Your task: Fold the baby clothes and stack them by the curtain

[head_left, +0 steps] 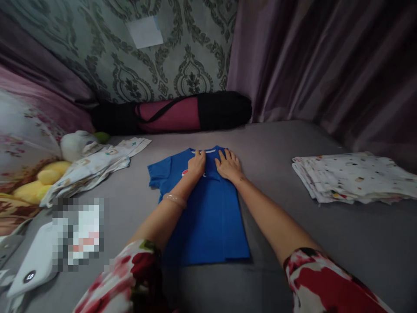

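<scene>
T-shirt, blue, lies flat on the grey sheet in front of the person, between both forearms. Its long axis runs away from the person, collar at the far end, hem at the near end. One short sleeve sticks out to the left; on the right, the edge runs nearly straight down to the hem. The left hand is curled in just below the collar, touching the shirt; whether it pinches fabric, I cannot tell. The right hand lies open, fingers extended, palm down near the right shoulder.
</scene>
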`<control>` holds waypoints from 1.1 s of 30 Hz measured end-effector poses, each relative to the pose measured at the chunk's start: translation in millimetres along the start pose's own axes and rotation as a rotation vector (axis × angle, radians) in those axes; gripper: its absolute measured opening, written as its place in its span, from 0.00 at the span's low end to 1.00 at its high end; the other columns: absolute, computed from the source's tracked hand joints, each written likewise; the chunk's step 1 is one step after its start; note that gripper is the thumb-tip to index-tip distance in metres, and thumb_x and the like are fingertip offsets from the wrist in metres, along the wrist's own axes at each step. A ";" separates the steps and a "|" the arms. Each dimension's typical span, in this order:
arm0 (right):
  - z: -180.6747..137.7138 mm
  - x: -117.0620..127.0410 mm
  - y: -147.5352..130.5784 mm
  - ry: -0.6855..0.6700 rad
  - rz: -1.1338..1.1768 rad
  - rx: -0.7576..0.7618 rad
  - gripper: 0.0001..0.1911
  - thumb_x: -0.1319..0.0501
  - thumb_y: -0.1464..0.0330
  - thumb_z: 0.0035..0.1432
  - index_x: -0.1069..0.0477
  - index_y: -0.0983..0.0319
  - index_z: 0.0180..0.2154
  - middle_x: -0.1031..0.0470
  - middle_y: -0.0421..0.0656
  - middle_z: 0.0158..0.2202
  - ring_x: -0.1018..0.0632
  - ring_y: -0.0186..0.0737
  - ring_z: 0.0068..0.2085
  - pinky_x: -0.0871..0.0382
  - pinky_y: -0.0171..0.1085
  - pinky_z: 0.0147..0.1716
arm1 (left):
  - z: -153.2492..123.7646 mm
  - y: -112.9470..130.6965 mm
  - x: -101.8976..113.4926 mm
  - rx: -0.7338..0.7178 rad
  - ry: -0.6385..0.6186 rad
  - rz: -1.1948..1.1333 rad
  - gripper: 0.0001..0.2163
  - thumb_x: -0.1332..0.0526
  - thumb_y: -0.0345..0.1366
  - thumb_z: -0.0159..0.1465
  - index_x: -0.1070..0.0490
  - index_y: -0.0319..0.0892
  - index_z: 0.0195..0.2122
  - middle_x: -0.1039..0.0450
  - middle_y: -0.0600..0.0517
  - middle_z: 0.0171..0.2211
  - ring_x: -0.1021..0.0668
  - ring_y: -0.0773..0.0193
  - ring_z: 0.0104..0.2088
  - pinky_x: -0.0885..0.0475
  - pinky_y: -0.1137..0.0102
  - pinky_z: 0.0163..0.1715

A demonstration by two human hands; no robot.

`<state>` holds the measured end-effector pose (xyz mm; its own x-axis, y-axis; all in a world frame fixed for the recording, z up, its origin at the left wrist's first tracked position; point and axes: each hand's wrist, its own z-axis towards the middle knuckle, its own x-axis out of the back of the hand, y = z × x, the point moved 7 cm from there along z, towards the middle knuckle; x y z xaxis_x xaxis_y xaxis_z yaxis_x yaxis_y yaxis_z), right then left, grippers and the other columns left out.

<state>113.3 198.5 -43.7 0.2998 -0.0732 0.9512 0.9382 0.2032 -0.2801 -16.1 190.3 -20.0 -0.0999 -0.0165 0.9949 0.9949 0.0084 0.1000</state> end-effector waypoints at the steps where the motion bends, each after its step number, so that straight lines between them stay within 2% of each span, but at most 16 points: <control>1: 1.6 0.8 0.4 -0.022 0.002 -0.005 0.29 0.56 0.58 0.67 0.47 0.64 0.65 0.50 0.52 0.67 0.48 0.54 0.66 0.54 0.49 0.62 | -3.5 -3.4 5.0 0.012 0.002 -0.018 0.15 0.56 0.28 0.67 0.39 0.38 0.53 0.37 0.38 0.51 0.23 0.54 0.44 0.29 0.64 0.40; 4: 5.0 2.9 3.2 -0.165 0.045 -0.032 0.31 0.57 0.57 0.68 0.50 0.63 0.66 0.53 0.51 0.69 0.50 0.55 0.67 0.55 0.51 0.62 | -27.4 -6.0 28.6 -0.026 0.065 -0.061 0.14 0.52 0.33 0.67 0.38 0.38 0.52 0.37 0.38 0.52 0.26 0.53 0.47 0.30 0.63 0.45; 5: 5.0 5.7 3.2 -0.195 0.065 -0.032 0.31 0.58 0.56 0.68 0.51 0.62 0.67 0.54 0.51 0.69 0.51 0.56 0.67 0.56 0.53 0.62 | -40.9 -2.2 36.2 -0.081 0.084 -0.076 0.13 0.51 0.34 0.67 0.37 0.39 0.52 0.36 0.39 0.51 0.27 0.52 0.49 0.32 0.62 0.47; 7: 2.8 15.7 -1.8 -0.171 0.083 0.022 0.30 0.58 0.58 0.68 0.51 0.63 0.66 0.54 0.50 0.69 0.53 0.55 0.68 0.60 0.55 0.63 | -76.1 13.4 44.0 -0.245 0.069 -0.127 0.13 0.51 0.35 0.68 0.35 0.40 0.50 0.32 0.40 0.47 0.28 0.52 0.50 0.34 0.60 0.51; 10: -8.1 24.1 -20.5 -0.085 0.054 0.178 0.30 0.58 0.61 0.68 0.51 0.68 0.66 0.54 0.50 0.69 0.56 0.51 0.68 0.65 0.53 0.64 | -141.1 49.5 35.1 -0.526 -0.052 -0.248 0.13 0.52 0.36 0.68 0.32 0.43 0.48 0.28 0.42 0.47 0.28 0.54 0.51 0.34 0.60 0.54; 12: -16.9 15.4 -32.5 -0.123 0.035 0.232 0.31 0.58 0.61 0.68 0.51 0.72 0.66 0.54 0.52 0.69 0.55 0.50 0.68 0.65 0.50 0.65 | -180.3 73.1 23.4 -0.649 -0.095 -0.290 0.14 0.51 0.37 0.68 0.33 0.42 0.51 0.30 0.41 0.52 0.30 0.54 0.57 0.36 0.59 0.58; 15: -23.8 -0.6 -42.8 -0.175 0.022 0.226 0.32 0.59 0.58 0.68 0.51 0.72 0.66 0.55 0.53 0.69 0.54 0.50 0.68 0.64 0.49 0.65 | -215.4 95.7 4.4 -0.628 -0.097 -0.242 0.22 0.52 0.43 0.69 0.39 0.34 0.59 0.40 0.37 0.62 0.40 0.51 0.64 0.44 0.56 0.63; 19: -23.7 -8.0 -46.0 -0.167 0.014 0.210 0.34 0.60 0.55 0.68 0.51 0.68 0.66 0.54 0.52 0.69 0.53 0.52 0.68 0.63 0.51 0.64 | -234.4 109.9 -8.5 -0.526 -0.085 -0.179 0.32 0.60 0.52 0.69 0.47 0.29 0.64 0.49 0.36 0.66 0.48 0.51 0.67 0.47 0.56 0.64; 22: -23.0 -7.5 -45.6 -0.163 -0.008 0.207 0.34 0.60 0.53 0.67 0.51 0.67 0.66 0.55 0.52 0.69 0.53 0.53 0.68 0.63 0.53 0.64 | -240.7 115.3 -9.0 -0.514 -0.083 -0.145 0.34 0.62 0.54 0.69 0.48 0.29 0.65 0.53 0.36 0.67 0.51 0.49 0.67 0.50 0.56 0.65; 28: -21.0 -8.5 -46.3 -0.175 -0.034 0.197 0.35 0.59 0.52 0.66 0.51 0.64 0.67 0.56 0.52 0.69 0.54 0.57 0.68 0.65 0.61 0.62 | -245.7 118.3 -8.9 -0.544 -0.077 -0.105 0.35 0.62 0.54 0.68 0.48 0.30 0.65 0.53 0.34 0.66 0.51 0.46 0.67 0.53 0.51 0.65; 33: -20.8 -7.9 -46.8 -0.117 -0.051 0.202 0.34 0.58 0.52 0.65 0.50 0.63 0.66 0.54 0.50 0.69 0.54 0.56 0.67 0.65 0.62 0.61 | -249.5 119.8 -16.6 -0.556 -0.080 -0.147 0.35 0.60 0.54 0.68 0.49 0.28 0.65 0.54 0.33 0.67 0.51 0.46 0.67 0.51 0.55 0.65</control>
<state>70.6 169.2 -40.8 0.2203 0.0226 0.9752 0.8942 0.3946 -0.2112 107.3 -58.0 -28.5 -0.2166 0.0986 0.9713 0.8239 -0.5153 0.2360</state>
